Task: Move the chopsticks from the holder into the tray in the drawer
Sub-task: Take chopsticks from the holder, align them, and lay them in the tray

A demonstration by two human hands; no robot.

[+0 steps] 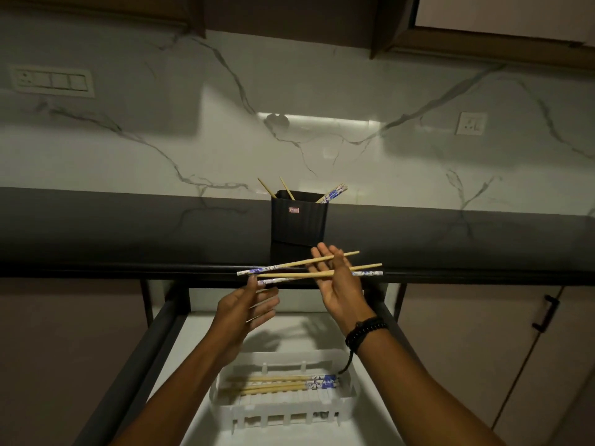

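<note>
Holding a small bundle of chopsticks [309, 268] crosswise at the centre of the frame, just above the front edge of the dark bench [128, 233]. Right hand [335, 281] palm-up beneath the bundle, thumb folded over the plain wooden shafts, pinching them. Left hand [244, 307] lower and to the left, fingers fairly straight, fingertips [252, 281] touching the blue-patterned ends, seemingly squaring them up rather than gripping. Further up, against the marble wall, a black holder [299, 220] with a few spare sticks [335, 191] poking out. At the bottom of the frame, a white slotted tray [283, 413] in the open drawer [199, 333], with several laid sticks [283, 383] flat inside.

Judging by looks: light, stiff, smooth wood, prone to rolling and fanning apart, crossed and splayed even in this grip. Best gripped near the middle with all shafts gathered parallel, lowered level, then laid lengthwise alongside those in the tray.
</note>
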